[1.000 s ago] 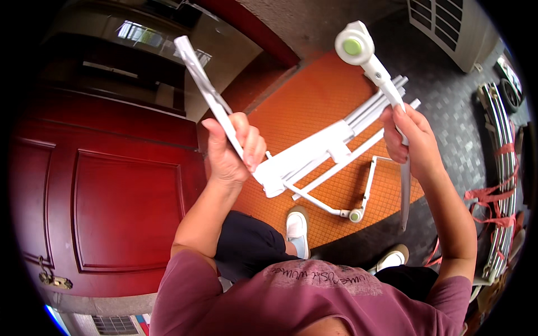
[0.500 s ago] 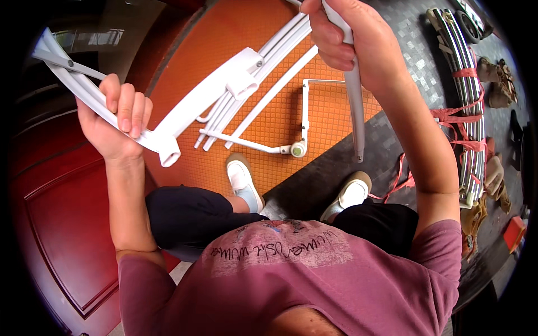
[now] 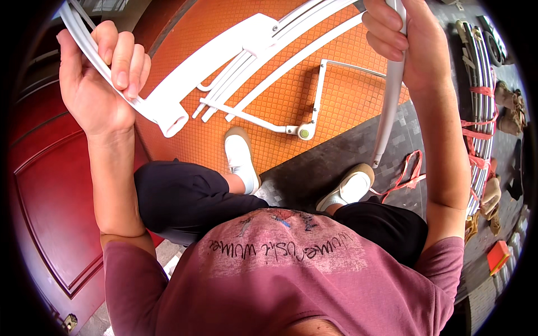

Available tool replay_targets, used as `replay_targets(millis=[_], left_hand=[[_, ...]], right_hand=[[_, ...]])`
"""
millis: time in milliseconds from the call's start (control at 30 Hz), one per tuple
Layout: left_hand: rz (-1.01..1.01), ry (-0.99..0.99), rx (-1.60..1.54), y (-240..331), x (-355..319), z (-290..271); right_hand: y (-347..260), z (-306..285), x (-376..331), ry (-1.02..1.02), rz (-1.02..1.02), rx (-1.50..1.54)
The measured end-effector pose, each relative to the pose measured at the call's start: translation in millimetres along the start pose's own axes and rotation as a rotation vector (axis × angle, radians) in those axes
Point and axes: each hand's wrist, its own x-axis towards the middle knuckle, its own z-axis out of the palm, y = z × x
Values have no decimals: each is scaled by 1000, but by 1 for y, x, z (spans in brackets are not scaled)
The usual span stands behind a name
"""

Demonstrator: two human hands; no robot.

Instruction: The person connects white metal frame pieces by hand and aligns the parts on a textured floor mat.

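Note:
My left hand (image 3: 103, 78) is closed around a white curved tube (image 3: 84, 42) at the upper left. This tube joins a wide white bracket piece (image 3: 216, 61) with an open socket end, held above the floor. On the right, my right hand (image 3: 412, 42) grips a white tube (image 3: 388, 106) that hangs down to a tapered lower end. Its upper part leaves the picture. Several thin white rods (image 3: 297, 60) run beyond the bracket. A bent white bar (image 3: 318, 95) with a round, green-centred joint is beneath them.
An orange textured mat (image 3: 347, 98) covers the floor ahead, beside dark tiles (image 3: 291, 185). On the right lie a bundle of metal tubes (image 3: 482, 112) tied with red strips, some shoes (image 3: 509, 120) and a red box (image 3: 497, 256). A red door (image 3: 56, 190) stands left.
My right hand has moved right with its tube. My left hand and the bracket appear higher in the picture, and the whole view has shifted a little. Both grips stay closed.

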Motion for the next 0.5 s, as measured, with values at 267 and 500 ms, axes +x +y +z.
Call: replay_targets(millis=[267,500], left_hand=[[27,-41,23,-4,0,6],[67,36,13,-4,0,14]], right_hand=[[14,-32,20,111,-14,379],[31,-73,38,-277,-133,625]])
